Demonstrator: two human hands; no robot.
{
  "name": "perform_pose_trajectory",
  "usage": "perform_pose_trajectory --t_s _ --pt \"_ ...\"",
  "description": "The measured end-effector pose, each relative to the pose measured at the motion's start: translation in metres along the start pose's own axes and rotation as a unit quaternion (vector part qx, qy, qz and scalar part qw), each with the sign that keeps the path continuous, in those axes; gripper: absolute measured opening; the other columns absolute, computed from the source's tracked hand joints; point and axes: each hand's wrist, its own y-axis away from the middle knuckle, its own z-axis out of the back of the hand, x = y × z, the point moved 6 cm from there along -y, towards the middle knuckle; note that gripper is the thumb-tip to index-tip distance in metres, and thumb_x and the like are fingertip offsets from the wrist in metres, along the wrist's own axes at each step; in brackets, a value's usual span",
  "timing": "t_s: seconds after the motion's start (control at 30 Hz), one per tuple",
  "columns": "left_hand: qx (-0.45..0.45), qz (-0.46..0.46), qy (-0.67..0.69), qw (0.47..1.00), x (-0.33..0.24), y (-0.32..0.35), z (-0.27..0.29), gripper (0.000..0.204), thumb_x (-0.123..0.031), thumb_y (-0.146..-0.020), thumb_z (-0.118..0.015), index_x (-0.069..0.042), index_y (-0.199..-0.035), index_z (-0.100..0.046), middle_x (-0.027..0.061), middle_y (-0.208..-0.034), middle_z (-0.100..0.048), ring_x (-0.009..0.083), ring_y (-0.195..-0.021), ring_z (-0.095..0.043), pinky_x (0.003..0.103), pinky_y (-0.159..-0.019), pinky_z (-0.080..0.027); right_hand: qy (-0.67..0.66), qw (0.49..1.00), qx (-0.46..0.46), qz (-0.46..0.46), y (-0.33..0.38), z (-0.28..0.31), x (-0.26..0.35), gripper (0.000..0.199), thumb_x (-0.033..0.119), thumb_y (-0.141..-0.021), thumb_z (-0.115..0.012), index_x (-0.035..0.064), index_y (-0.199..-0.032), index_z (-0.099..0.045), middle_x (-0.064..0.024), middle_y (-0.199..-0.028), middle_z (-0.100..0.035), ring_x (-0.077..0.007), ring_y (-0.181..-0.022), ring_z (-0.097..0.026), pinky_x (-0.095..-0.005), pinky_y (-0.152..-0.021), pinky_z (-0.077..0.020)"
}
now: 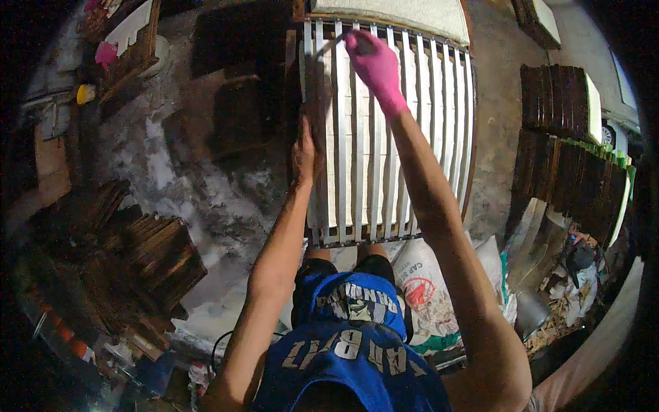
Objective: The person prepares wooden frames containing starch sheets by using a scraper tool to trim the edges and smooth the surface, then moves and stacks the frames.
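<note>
My right hand [374, 67], in a pink glove, is closed around a thin dark blade-like tool [331, 45] near the far left corner of a metal slatted rack [357, 137]. The tool points left across the slats; its exact kind is hard to make out. Beneath the rack lies a white slab [347, 168] with lines crossing it, showing through the gaps. Along the rack's left edge rests my bare left hand [305, 152], its fingers stretched away from me and partly in shadow.
Beyond the rack sits another white slab [395, 10]. Stacked dark wooden boards stand at the left [147, 257] and right [559, 103]. Printed white sacks [429, 281] lie close to my legs on the right, near a metal container [532, 312]. A yellow object [86, 94] is far left.
</note>
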Motion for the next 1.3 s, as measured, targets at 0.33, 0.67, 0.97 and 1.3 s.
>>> perform_pose_trajectory --t_s 0.33,0.67,0.97,1.3 --pt "-0.087 -0.012 0.126 0.988 -0.049 -0.009 0.044 0.049 -0.007 -0.097 -0.042 -0.005 -0.145 -0.031 0.0202 -0.144 -0.041 0.0347 -0.129 -0.044 0.039 -0.101 -0.043 -0.181 0.955 0.139 -0.187 0.356 0.113 0.045 0.025 -0.001 -0.092 -0.053 -0.0011 -0.115 -0.062 -0.0094 -0.098 -0.067 -0.015 -0.09 -0.065 -0.0299 -0.08 -0.0512" --pt "-0.112 -0.034 0.075 0.99 -0.047 -0.008 0.039 0.049 -0.013 -0.097 -0.045 -0.01 -0.145 -0.034 0.0179 -0.139 -0.047 0.042 -0.11 -0.056 0.044 -0.087 -0.051 -0.042 0.998 -0.02 0.044 -0.01 0.018 -0.033 0.043 0.045 -0.087 -0.062 0.0089 -0.111 -0.066 -0.0184 -0.092 -0.069 -0.0328 -0.086 -0.068 -0.0394 -0.076 -0.0525" --pt "-0.094 0.005 0.083 0.992 -0.053 -0.008 0.036 0.049 -0.01 -0.097 -0.044 -0.007 -0.144 -0.033 0.0194 -0.142 -0.044 0.0378 -0.123 -0.049 0.04 -0.098 -0.046 -0.056 0.974 0.201 -0.093 0.352 0.156 0.013 0.026 -0.002 -0.09 -0.056 0.0009 -0.114 -0.065 -0.0096 -0.092 -0.068 -0.0144 -0.084 -0.065 -0.027 -0.078 -0.0508" --pt "-0.124 -0.065 0.039 0.989 -0.056 -0.011 0.033 0.046 -0.008 -0.097 -0.044 -0.002 -0.142 -0.037 0.0236 -0.139 -0.046 0.0373 -0.125 -0.049 0.039 -0.1 -0.044 -0.108 0.993 -0.029 0.029 -0.009 0.047 -0.07 0.036 0.037 -0.086 -0.064 0.0089 -0.109 -0.064 -0.0175 -0.091 -0.067 -0.0357 -0.086 -0.066 -0.0425 -0.075 -0.0522"
